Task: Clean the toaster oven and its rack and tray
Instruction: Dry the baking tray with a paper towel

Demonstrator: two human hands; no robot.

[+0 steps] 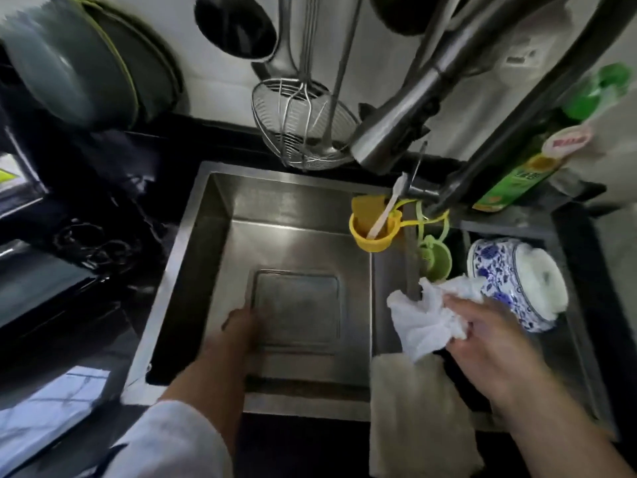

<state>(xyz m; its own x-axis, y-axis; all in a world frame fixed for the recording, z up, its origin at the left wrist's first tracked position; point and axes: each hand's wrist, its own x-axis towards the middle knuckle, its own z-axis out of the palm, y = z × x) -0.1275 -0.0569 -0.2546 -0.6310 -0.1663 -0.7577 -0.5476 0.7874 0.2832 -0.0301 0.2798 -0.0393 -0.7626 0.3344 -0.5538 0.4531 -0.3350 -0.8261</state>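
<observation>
Your left hand (243, 324) reaches down into the steel sink (193, 243) and touches the left edge of the tray (298, 310) lying flat on its bottom; motion blur hides whether its fingers grip or only press. To the right, your right hand (482, 336) pinches a crumpled white cloth (422, 322) under the water running from the faucet (396, 132). Just beyond it, a blue-and-white jar (499, 267) lies in the smaller basin. A dark tabletop (69, 339) borders the sink.

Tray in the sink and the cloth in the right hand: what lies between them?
In the head view, the steel divider between the two basins separates the tray from the white cloth that the right hand holds under the running water.
</observation>
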